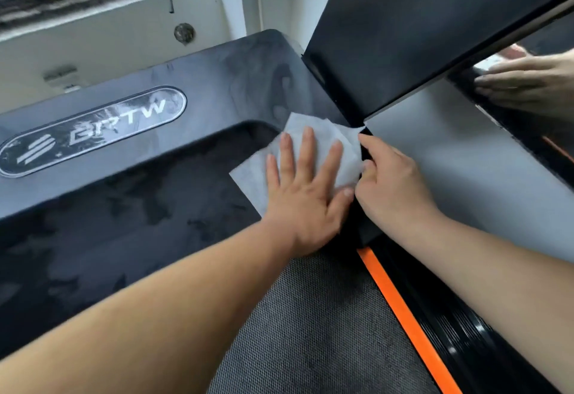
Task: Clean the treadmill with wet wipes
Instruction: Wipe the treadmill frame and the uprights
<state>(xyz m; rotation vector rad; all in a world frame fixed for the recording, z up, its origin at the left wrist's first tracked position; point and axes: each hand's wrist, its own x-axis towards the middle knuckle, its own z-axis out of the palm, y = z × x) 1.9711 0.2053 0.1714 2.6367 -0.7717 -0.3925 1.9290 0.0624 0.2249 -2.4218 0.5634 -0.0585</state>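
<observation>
The left hand (306, 195) lies flat, with its fingers straight and spread. It presses a white wet wipe (296, 125) onto the black motor cover (139, 207) of the treadmill, at the cover's right end, just beside the foot of the dark upright post (419, 36). The wipe is creased and partly unfolded, with one corner sticking out to the left of the palm.

The right hand (394, 182) comes in from the right with its fingers curled. Its index fingertip and thumb tip are at the wipe's right edge — whether they pinch it or only touch it cannot be told.

An oval badge (93, 131) on the cover carries a slanted three-bar logo and silver letters that read roughly "BRTW"; the middle letters are blurred by glare. The cover's surface shows dull, patchy smears.

Below the hands is the grey textured running belt (310, 331), with an orange stripe (403, 316) along its right edge and a ribbed black side rail (459, 341) beyond that. A pale grey panel (450, 170) lies to the right of the post, and a glossy surface at the upper right reflects a hand (528, 80).
</observation>
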